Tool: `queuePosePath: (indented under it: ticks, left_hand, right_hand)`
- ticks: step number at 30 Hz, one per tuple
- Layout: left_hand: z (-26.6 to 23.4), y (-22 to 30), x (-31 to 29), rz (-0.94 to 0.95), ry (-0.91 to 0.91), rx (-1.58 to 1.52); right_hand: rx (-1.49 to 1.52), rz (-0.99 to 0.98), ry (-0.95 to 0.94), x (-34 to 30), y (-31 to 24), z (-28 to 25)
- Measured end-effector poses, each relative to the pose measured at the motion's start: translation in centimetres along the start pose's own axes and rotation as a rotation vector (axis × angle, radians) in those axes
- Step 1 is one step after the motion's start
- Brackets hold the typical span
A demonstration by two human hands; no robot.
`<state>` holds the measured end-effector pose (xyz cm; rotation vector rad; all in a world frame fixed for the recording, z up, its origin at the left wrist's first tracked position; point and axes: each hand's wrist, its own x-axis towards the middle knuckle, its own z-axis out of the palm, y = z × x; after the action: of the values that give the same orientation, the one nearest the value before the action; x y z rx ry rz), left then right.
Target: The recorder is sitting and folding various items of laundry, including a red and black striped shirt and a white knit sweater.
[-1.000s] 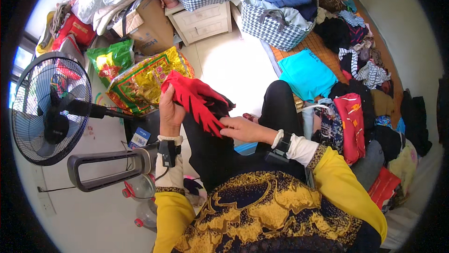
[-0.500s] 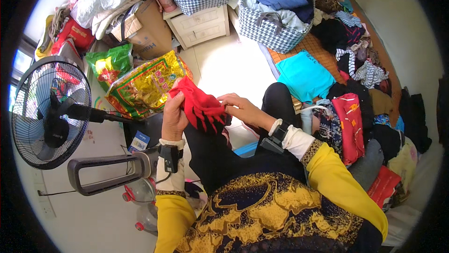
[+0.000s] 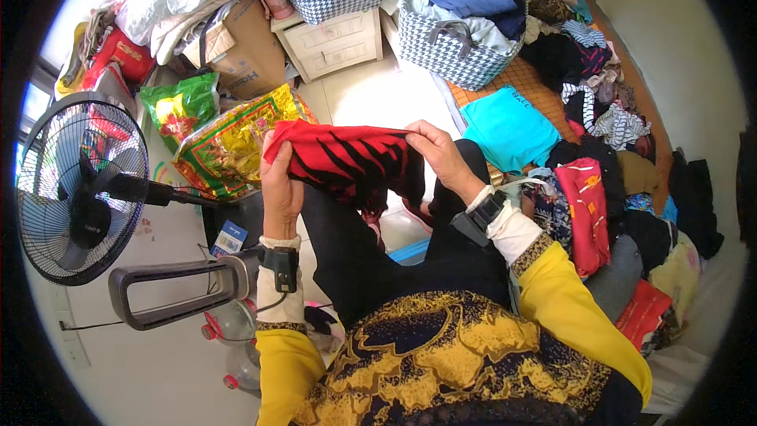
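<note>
A red and black patterned piece of cloth [image 3: 347, 152] is stretched sideways in front of me, its lower part hanging between my knees. My left hand [image 3: 280, 178] pinches its left end, thumb on top. At the upper right corner, my right hand [image 3: 443, 156] grips the edge between thumb and fingers. Whether the cloth is a garment or a scarf I cannot tell. Behind its left end lies a large gold and green plastic bag [image 3: 229, 142]. To the right of my right hand, a folded turquoise garment [image 3: 512, 128] rests on the orange checked mat.
A standing fan [image 3: 83, 189] and a grey looped appliance [image 3: 177, 293] are at the left. A houndstooth basket of clothes [image 3: 441, 52] stands at the upper right, near a white drawer cabinet [image 3: 335, 46]. Piled clothes [image 3: 583, 209] line the right side. Clear plastic bottles [image 3: 236, 323] are at lower left.
The red cloth was bunched in my left hand with my right fingers at its edge. Now it is spread wide, my right hand having moved right and up, showing the black pattern.
</note>
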<state>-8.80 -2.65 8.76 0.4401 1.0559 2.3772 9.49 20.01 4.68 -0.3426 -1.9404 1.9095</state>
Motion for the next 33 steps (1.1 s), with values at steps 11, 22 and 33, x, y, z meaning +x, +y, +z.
queuePosePath:
  ticks: [11,22,33]
  left_hand:
    - [-2.2,0.0,0.1,-0.141,-0.111,-0.206]
    - [-3.5,0.6,0.0,-0.22,-0.126,-0.314]
    - [-1.2,1.8,-1.3,-0.307,-0.192,-0.277]
  right_hand:
    - [-0.024,0.218,-0.235,-3.1,2.8,5.3]
    - [0.11,0.312,-0.448,-6.6,3.3,6.6]
    - [-0.212,0.142,-0.212,-4.9,3.6,4.5]
